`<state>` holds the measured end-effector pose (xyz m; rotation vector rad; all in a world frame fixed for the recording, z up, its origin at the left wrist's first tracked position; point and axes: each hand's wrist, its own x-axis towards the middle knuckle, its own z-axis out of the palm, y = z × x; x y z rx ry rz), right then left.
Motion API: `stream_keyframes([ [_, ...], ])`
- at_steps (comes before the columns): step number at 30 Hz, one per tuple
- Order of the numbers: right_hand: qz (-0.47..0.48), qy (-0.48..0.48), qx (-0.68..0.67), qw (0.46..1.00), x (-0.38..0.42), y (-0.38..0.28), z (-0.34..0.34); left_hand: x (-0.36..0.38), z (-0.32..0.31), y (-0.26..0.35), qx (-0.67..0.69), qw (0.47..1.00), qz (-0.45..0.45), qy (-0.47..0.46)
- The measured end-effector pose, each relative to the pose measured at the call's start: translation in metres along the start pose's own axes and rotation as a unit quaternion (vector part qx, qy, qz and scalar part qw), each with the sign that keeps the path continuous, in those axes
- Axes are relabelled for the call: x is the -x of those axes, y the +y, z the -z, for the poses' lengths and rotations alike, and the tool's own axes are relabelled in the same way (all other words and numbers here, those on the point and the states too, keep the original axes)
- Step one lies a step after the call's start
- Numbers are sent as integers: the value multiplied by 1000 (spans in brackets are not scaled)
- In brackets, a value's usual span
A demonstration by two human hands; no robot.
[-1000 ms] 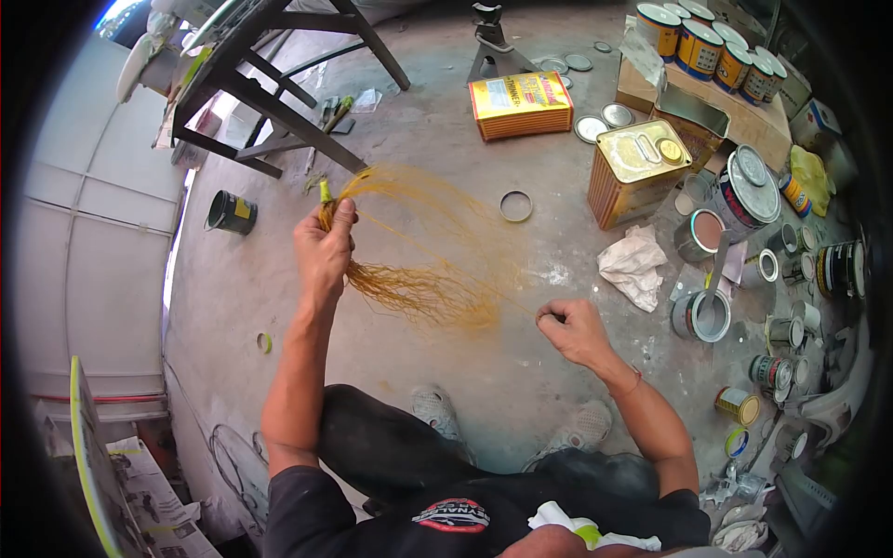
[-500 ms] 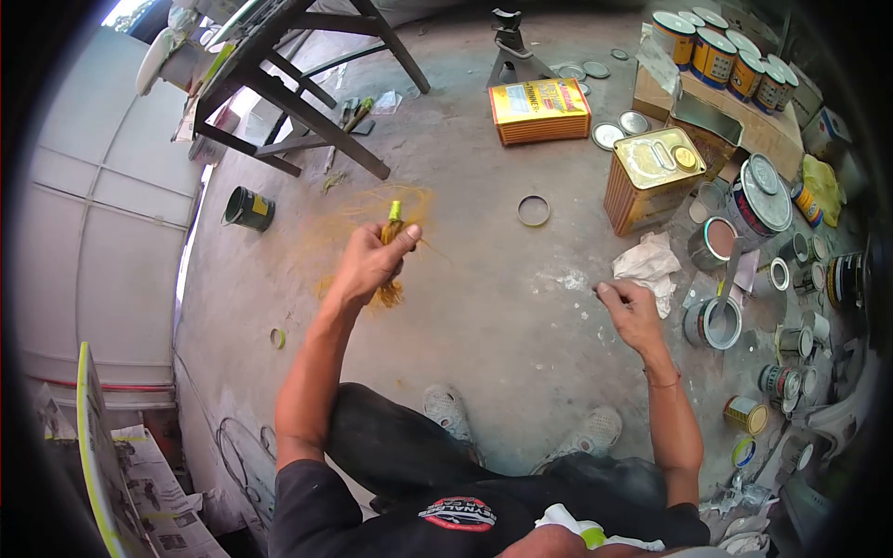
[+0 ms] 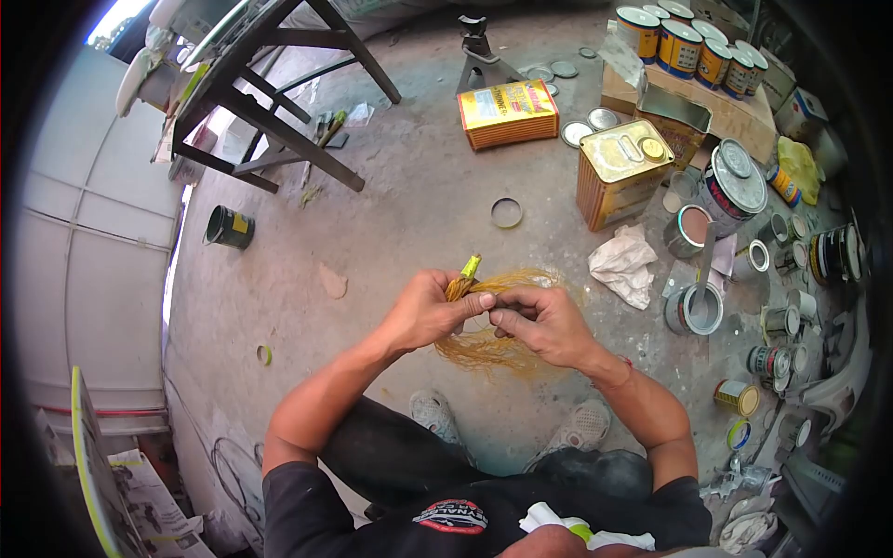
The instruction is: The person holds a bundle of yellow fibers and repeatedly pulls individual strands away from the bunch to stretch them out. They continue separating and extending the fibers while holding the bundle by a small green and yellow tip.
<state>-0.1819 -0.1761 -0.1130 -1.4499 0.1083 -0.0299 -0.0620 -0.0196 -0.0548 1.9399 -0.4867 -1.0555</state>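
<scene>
My left hand [image 3: 430, 309] is closed around a bundle of yellow-brown fibre strands [image 3: 484, 352], its bound end wrapped in bright yellow-green tape [image 3: 472, 266]. Loose strands fan out to the right and hang below both hands. My right hand [image 3: 547, 325] is pinched at the left thumb, among the strands; the exact strand between its fingertips is hard to make out. Both hands are in front of my body, above the concrete floor [image 3: 372, 232].
Right of my hands lie a crumpled white cloth [image 3: 623, 265] and an open grey paint can [image 3: 693, 312]. Farther back stand a metal thinner tin [image 3: 619, 181] and another lying flat [image 3: 508, 116]. A dark can [image 3: 229, 228] lies left, near a dark trestle [image 3: 288, 130].
My left hand has moved right and nearer with the fibre bundle. My right hand has come left from beside the cloth to meet it. The loose strands now spread between and below both hands.
</scene>
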Motion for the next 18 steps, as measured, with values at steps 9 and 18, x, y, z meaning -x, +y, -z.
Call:
stream_keyframes([
  [9, -24, 68, 71, 995, -4, 29, 14, -6, 8, -4, -96, 981, -111, 125],
  [18, -197, 171, 79, 962, 29, 149, 82, 16, 152, -12, 147, 808, -265, 505],
])
